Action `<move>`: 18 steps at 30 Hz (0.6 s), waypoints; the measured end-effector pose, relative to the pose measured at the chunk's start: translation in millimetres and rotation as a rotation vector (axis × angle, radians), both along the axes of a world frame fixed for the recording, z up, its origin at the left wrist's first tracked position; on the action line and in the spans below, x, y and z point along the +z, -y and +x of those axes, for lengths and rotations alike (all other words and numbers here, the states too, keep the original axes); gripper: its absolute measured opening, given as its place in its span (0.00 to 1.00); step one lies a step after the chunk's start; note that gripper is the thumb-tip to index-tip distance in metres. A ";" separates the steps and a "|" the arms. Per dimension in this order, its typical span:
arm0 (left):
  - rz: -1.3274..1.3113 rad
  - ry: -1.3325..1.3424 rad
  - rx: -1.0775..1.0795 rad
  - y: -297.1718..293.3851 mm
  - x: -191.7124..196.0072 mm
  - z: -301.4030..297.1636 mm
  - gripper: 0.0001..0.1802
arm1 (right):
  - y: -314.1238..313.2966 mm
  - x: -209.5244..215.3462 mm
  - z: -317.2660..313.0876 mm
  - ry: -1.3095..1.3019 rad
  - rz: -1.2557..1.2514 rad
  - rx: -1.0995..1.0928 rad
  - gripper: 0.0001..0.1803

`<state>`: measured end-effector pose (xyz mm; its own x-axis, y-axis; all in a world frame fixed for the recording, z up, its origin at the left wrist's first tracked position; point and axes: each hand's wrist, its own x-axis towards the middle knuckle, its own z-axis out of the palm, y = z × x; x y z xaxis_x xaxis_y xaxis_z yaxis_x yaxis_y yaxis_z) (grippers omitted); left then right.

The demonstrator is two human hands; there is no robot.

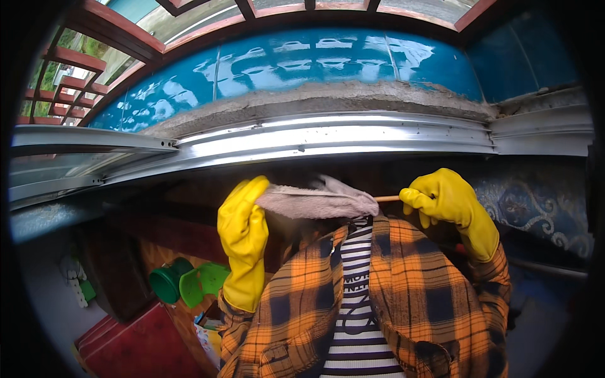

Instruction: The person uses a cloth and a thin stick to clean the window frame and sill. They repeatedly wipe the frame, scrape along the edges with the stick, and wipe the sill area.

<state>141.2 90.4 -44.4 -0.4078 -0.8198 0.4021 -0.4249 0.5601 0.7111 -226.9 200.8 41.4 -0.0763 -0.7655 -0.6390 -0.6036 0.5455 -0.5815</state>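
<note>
Both my hands wear yellow rubber gloves and are raised in front of my chest. A pale pinkish-grey cloth point(302, 205) stretches sideways between them, with a loose fold sticking up near its right end. My left hand point(244, 214) pinches the cloth's left end. From the cloth's right end comes a thin orange-brown stick point(387, 198); how the cloth is fixed to it is hidden. My right hand point(438, 198) closes its fingertips on the stick's other end.
Ahead runs a silver metal window track point(328, 135), with a sliding pane frame point(94, 140) at left. Beyond it are a rough cement edge point(328, 97), a blue tiled ledge point(302, 60) and reddish bars point(120, 31). Lower left stand a green bucket point(165, 285) and dark red furniture point(145, 346).
</note>
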 end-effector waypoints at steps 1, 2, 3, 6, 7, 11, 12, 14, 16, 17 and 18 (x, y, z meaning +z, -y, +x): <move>-0.012 -0.010 0.028 -0.7 3.5 -0.3 0.18 | -2.6 -2.9 -0.2 -0.044 0.004 -0.007 0.22; 0.030 -0.047 0.027 -0.3 9.1 2.4 0.18 | -3.7 -5.2 0.2 -0.081 0.017 -0.027 0.23; 0.061 -0.174 0.103 -3.5 11.9 -0.2 0.17 | -4.7 -6.9 0.5 -0.118 0.030 -0.049 0.23; 0.041 -0.362 0.135 -9.9 31.2 -3.9 0.17 | -11.8 -24.7 -1.5 -0.338 0.012 0.002 0.25; -0.079 -0.079 0.073 -1.9 21.4 4.7 0.17 | -13.9 -29.3 -3.4 -0.429 -0.003 0.040 0.26; 0.077 -0.147 0.170 -5.7 19.5 7.1 0.14 | -18.2 -12.0 -6.3 -0.035 0.050 -0.341 0.26; 0.062 -0.174 0.192 -6.3 20.5 2.9 0.14 | -14.4 -14.7 -6.6 -0.113 0.134 -0.274 0.26; 0.063 -0.191 0.175 0.7 28.2 -2.8 0.14 | -14.6 -11.0 -0.3 0.013 0.178 -0.221 0.24; 0.058 -0.124 0.194 9.4 36.3 -7.3 0.13 | -11.1 -6.2 10.3 0.181 0.056 -0.212 0.22; 0.010 -0.044 0.229 11.8 45.3 -9.8 0.13 | -0.9 -1.8 18.7 0.118 0.052 -0.135 0.23; -0.061 -0.127 0.228 14.3 44.8 -10.0 0.12 | 2.5 -10.5 22.8 0.017 -0.067 -0.007 0.23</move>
<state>131.2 76.1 0.4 -0.1588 -0.8573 0.4897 -0.4545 0.5038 0.7346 -204.2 198.2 31.0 -0.0708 -0.8063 -0.5872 -0.5896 0.5087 -0.6274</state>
